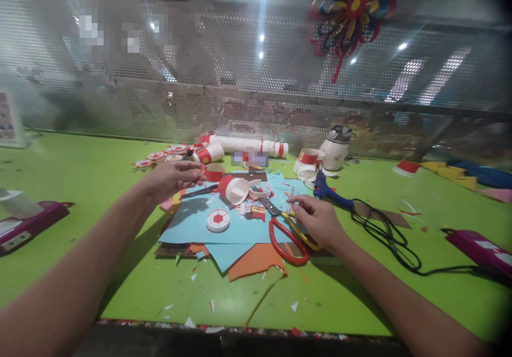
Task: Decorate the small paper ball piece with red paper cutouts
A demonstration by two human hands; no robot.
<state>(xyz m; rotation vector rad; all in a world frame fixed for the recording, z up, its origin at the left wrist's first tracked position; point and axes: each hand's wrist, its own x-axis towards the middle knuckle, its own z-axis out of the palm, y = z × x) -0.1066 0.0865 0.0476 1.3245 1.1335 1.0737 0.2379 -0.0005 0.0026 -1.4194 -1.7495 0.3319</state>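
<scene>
My left hand (174,178) reaches over the left edge of light blue paper (184,229), fingers stretched out, fingertips beside a red paper ring (214,172). My right hand (318,218) is curled at the paper's right side, thumb and forefinger near each other by a small translucent stick-like piece (291,194); whether they grip it is unclear. Beneath that hand lie scissors with red and yellow handles (288,242). Between the hands are a red-and-white paper cup shape (234,190), a white paper ring (261,188) and a white disc with red patches (218,220).
A blue glue gun (330,192) with a black cable lies right of my right hand. Behind stand a white jar (335,148), paper rings (309,157) and a long white paper tube (244,145). Orange paper (256,264) and scraps lie in front. Purple power strips (478,248) flank both sides.
</scene>
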